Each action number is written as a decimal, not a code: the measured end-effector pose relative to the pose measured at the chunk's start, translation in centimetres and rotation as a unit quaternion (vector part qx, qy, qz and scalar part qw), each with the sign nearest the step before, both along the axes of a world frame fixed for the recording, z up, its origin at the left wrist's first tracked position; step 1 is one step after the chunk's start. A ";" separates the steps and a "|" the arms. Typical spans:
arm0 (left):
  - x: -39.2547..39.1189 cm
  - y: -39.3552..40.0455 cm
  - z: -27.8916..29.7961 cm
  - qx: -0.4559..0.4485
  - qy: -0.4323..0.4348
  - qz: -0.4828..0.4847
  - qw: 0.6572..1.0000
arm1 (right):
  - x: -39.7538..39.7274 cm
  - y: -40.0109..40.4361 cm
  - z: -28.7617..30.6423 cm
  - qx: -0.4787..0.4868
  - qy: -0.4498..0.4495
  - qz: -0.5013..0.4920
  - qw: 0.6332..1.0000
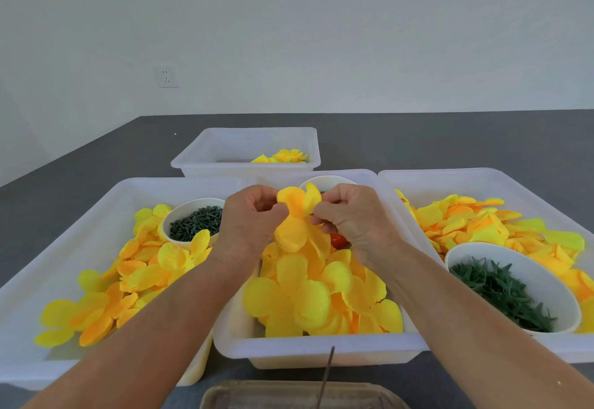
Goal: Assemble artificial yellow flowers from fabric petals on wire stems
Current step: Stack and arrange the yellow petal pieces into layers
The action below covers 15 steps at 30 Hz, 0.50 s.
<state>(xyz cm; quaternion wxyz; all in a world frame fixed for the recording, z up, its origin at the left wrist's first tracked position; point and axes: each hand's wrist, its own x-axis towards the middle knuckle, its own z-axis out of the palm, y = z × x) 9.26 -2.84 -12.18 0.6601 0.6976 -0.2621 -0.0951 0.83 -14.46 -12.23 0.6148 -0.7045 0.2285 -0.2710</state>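
Your left hand (254,215) and right hand (348,215) meet above the middle tub (321,347), and both pinch the same cluster of yellow petals (297,215), fingers curled in on either side of it. The cluster hangs just over the heap of loose petals (318,296) filling that tub. A small red object (338,240) shows under your right fingers; what it is cannot be told from here.

To your left, a tub (38,286) holds more yellow and orange petals and a white bowl (193,220) of dark green pieces. To your right, another tub (482,177) holds petals and a bowl (514,286) of green leafy parts. A farther tub (247,138) holds a finished-looking yellow flower (289,155). A thin dark wire (326,376) stands near the front edge, over a tan tray (289,395).
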 end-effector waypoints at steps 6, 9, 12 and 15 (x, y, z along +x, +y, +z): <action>-0.1 0.3 0.0 -0.002 -0.052 -0.028 0.998 | 0.1 0.2 -0.2 -0.079 -0.024 0.034 0.996; -0.1 0.2 0.0 0.017 -0.059 -0.015 0.998 | 0.1 0.1 -0.2 -0.122 -0.035 0.017 0.992; -0.3 0.1 0.1 -0.001 -0.006 -0.051 0.999 | 0.0 0.1 -0.2 -0.138 -0.053 0.002 0.989; -0.5 0.2 0.2 -0.007 0.025 -0.066 0.997 | -0.1 0.4 -0.2 -0.171 -0.055 0.007 0.984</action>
